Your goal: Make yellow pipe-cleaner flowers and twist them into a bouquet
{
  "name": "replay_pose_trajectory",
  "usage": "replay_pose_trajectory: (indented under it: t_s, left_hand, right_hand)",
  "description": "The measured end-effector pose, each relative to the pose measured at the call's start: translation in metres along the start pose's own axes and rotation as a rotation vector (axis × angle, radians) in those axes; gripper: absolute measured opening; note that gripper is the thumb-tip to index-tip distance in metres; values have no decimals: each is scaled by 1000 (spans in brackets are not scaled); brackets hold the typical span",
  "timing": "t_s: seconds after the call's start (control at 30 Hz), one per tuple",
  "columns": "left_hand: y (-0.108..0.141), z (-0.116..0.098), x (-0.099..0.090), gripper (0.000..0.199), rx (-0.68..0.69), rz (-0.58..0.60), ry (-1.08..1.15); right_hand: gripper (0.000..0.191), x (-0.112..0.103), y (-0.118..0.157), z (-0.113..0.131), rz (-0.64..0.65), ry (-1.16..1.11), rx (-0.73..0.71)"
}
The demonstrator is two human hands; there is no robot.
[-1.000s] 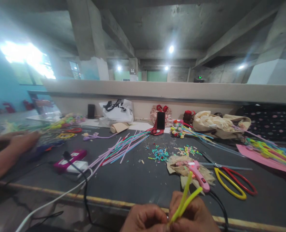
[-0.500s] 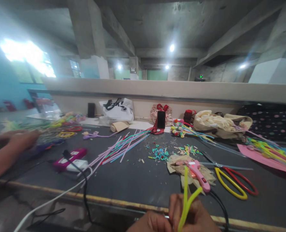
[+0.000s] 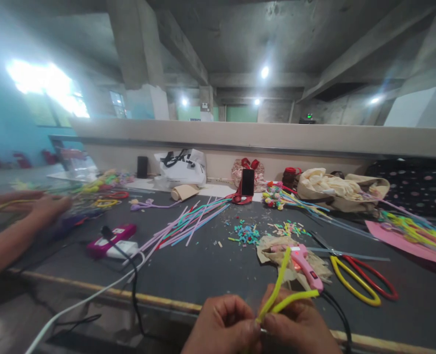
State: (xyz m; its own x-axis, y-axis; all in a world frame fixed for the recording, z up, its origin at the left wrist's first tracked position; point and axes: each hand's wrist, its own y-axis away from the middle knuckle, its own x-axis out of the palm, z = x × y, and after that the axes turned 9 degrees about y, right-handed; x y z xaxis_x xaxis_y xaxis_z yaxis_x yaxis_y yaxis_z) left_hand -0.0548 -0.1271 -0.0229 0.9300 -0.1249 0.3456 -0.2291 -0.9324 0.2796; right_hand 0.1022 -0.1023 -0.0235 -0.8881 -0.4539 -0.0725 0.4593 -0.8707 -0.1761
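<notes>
Both hands meet at the front edge of the table, low in the view. My left hand (image 3: 227,324) pinches the lower end of a yellow pipe cleaner (image 3: 281,280), which spreads upward into two fuzzy arms. My right hand (image 3: 295,322) is closed on the same piece, its thumb beside the joint. Just beyond the fingers, a pink glue gun (image 3: 306,268) lies on crumpled brown paper (image 3: 267,248). To its right are large scissors (image 3: 354,280) with one yellow and one red handle loop.
Pink, teal and blue stems (image 3: 188,223) lie mid-table near small cut pieces (image 3: 246,233). A magenta power strip (image 3: 110,241) with cables sits left. Another person's arm (image 3: 22,226) reaches in at far left. A phone (image 3: 247,182) stands at the back.
My left hand has risen further into view, beside the right. The yellow piece has tilted, its arms now leaning right. The other person's hands have shifted slightly.
</notes>
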Motion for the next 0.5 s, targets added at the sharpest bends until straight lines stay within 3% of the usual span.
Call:
replay_pose_trajectory:
  t_s: [0.13, 0.27, 0.5]
  left_hand:
    - [-4, 2, -1, 38, 54, 25, 30]
    - [-4, 1, 0, 35, 19, 49, 53]
    - [-15, 11, 0, 44, -241, 184, 122]
  right_hand:
    - [19, 2, -2, -5, -38, -44, 30]
    - [21, 0, -4, -12, -3, -160, 53]
    - [18, -12, -7, -30, 145, -15, -207]
